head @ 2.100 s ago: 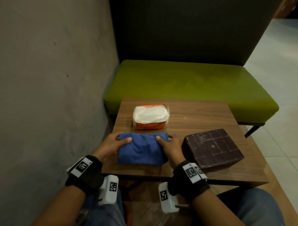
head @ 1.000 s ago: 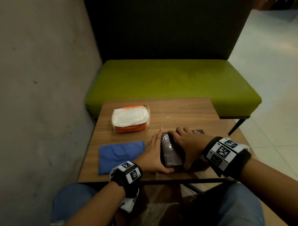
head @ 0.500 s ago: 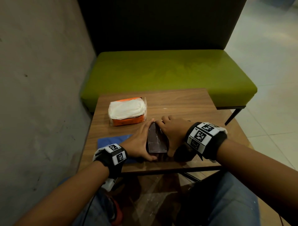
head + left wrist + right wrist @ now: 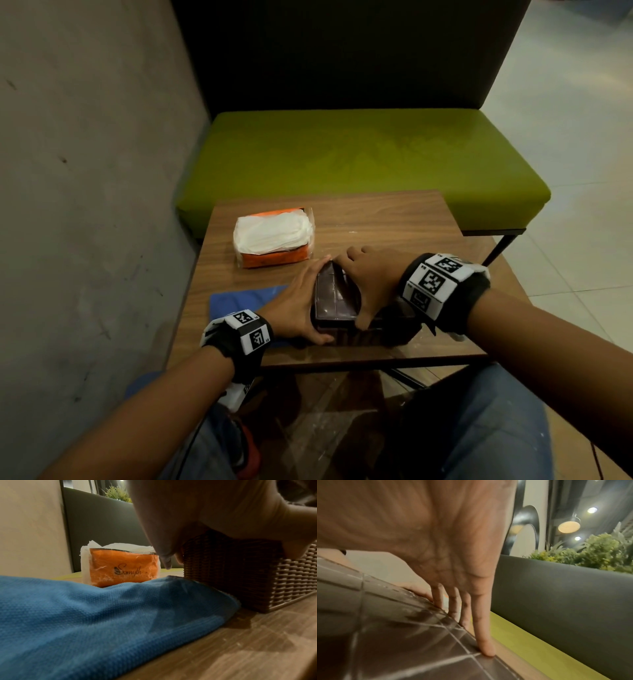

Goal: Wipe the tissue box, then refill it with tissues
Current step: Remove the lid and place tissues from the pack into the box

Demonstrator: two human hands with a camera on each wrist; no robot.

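Brown woven tissue box (image 4: 337, 301), blue cloth (image 4: 239, 299)

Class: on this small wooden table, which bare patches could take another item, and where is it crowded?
Free: the far right stretch of the table, between the tissue pack and the green bench. Crowded: the near edge, where blue cloth, left hand, tissue box and right hand meet.
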